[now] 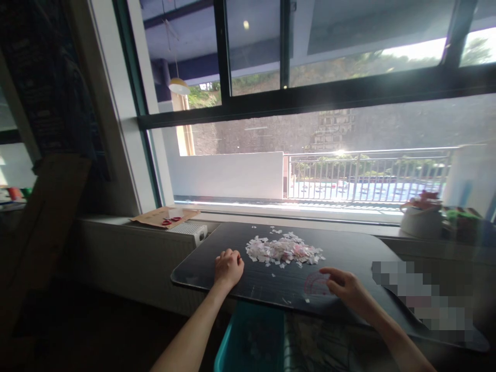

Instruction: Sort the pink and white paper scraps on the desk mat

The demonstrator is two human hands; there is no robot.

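Observation:
A heap of small torn paper scraps (284, 249), mostly white with some pink, lies on a dark tabletop (267, 289). My left hand (229, 267) rests as a fist on the table, left of the heap; its palm side is hidden, so I cannot make out what it holds, if anything. To the right and nearer me, my right hand (344, 287) is held over the tabletop with its index finger stretched out and apart from the thumb. Nothing shows between those fingers. Beside its fingertips is a red curved drawing (315, 284) on the table.
Beneath the front edge stands a teal bin (228, 343) with scraps inside. Red-handled scissors (170, 221) lie on brown cardboard (153, 217) by the window. A white pot (420, 221) stands on the sill at right. A radiator (147, 263) runs along the wall.

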